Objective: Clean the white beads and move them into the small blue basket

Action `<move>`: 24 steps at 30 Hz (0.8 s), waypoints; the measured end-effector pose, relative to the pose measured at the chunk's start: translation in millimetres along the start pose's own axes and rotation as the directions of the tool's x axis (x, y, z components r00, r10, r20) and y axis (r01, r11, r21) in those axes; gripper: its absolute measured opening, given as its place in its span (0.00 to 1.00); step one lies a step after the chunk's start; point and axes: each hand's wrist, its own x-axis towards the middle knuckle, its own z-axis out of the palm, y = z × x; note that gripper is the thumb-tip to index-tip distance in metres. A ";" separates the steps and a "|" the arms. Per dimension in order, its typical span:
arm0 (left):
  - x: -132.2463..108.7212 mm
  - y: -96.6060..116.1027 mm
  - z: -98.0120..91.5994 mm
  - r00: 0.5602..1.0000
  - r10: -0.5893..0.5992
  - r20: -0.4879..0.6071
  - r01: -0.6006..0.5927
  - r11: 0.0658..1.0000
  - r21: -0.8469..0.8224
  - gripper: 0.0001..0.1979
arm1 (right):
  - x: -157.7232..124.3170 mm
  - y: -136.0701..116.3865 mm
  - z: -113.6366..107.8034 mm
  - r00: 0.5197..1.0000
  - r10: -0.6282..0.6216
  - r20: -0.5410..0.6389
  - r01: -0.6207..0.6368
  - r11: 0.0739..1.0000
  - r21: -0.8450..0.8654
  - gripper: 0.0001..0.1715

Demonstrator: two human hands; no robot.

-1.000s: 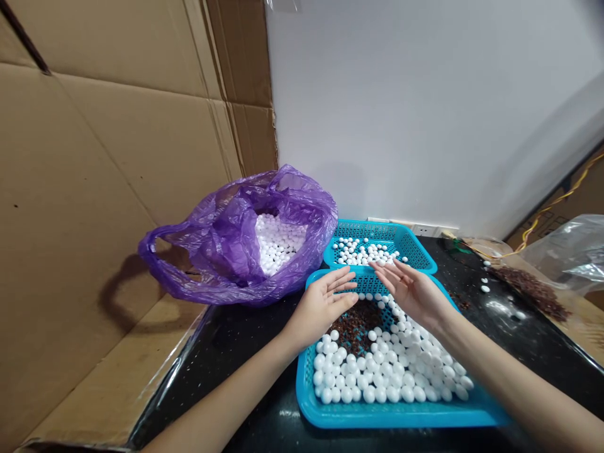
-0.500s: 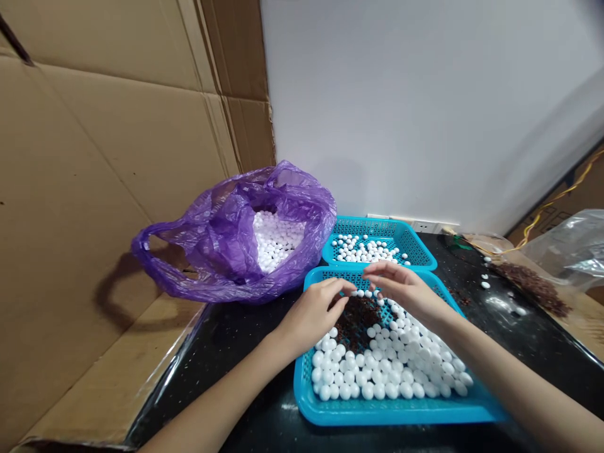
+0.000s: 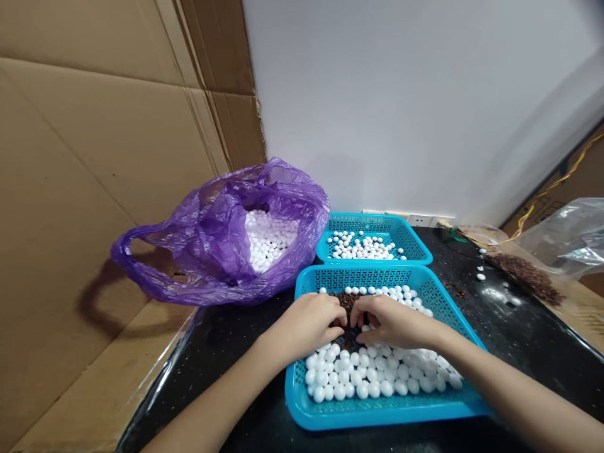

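Observation:
A large blue mesh basket (image 3: 330, 412) on the black table holds many white balls (image 3: 377, 377) and a patch of dark brown bits (image 3: 348, 305) in its middle. My left hand (image 3: 309, 324) and my right hand (image 3: 391, 324) rest knuckles-up in that basket, fingers curled down into the brown patch and almost meeting. What the fingertips grip is hidden. Behind it a smaller blue basket (image 3: 415, 242) holds a thin layer of white balls.
A purple plastic bag (image 3: 207, 251) full of white balls lies left of the baskets against tall cardboard sheets (image 3: 94, 157). At the right are a clear plastic bag (image 3: 566, 236), a pile of brown bits (image 3: 526, 274), stray white balls and a yellow cable.
Both hands went from palms-up and open above the far edge of the large basket to lowered, turned over and curled into the brown patch. The camera view shifted slightly.

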 end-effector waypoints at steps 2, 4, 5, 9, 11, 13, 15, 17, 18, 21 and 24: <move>-0.3 -0.3 0.1 1.000 0.009 0.005 -0.009 1.000 0.005 0.05 | -0.9 0.4 -0.3 1.000 0.000 0.002 0.000 1.000 0.005 0.10; -0.5 -0.4 0.1 1.000 0.015 0.012 -0.015 1.000 0.011 0.05 | -1.8 1.2 -0.7 1.000 0.000 0.006 0.000 1.000 0.029 0.10; -0.5 -0.3 -0.1 1.000 0.017 0.017 -0.017 1.000 0.013 0.05 | -2.1 1.7 -0.9 1.000 -0.004 0.005 0.004 0.999 0.041 0.10; -0.3 0.8 -1.4 0.999 0.014 0.036 -0.015 1.000 0.014 0.05 | -1.8 3.2 -1.3 1.000 -0.022 -0.012 0.022 0.997 0.075 0.09; -0.4 1.3 -1.5 0.999 0.008 0.038 -0.008 1.000 0.006 0.06 | -1.8 2.6 -1.7 0.999 -0.021 -0.026 0.023 0.996 0.083 0.09; -0.8 1.5 -1.3 1.000 0.010 0.027 -0.009 1.000 -0.008 0.06 | -2.1 1.1 -2.4 0.999 -0.019 -0.047 0.023 0.995 0.096 0.08; -1.3 1.9 -0.9 1.000 0.015 0.009 -0.015 1.000 -0.015 0.06 | -2.3 -0.7 -3.2 0.998 -0.028 -0.061 0.036 0.990 0.137 0.07; -1.8 2.6 -1.1 1.000 0.012 -0.012 -0.012 1.000 -0.006 0.04 | -2.1 -1.6 -3.2 0.998 -0.045 -0.048 0.055 0.972 0.229 0.07; -2.0 3.0 -1.4 1.000 0.005 -0.024 -0.005 1.000 -0.006 0.03 | -1.7 -1.6 -2.7 0.998 -0.051 -0.038 0.060 0.955 0.292 0.06; -2.5 4.1 -2.9 0.997 -0.035 -0.067 0.030 0.996 -0.085 0.04 | 0.5 0.5 0.0 0.999 -0.035 -0.041 0.051 0.856 0.515 0.07; -2.8 4.2 -4.0 0.993 -0.074 -0.096 0.049 0.970 -0.238 0.06 | 3.6 4.3 2.2 0.998 0.016 -0.061 0.031 0.722 0.692 0.11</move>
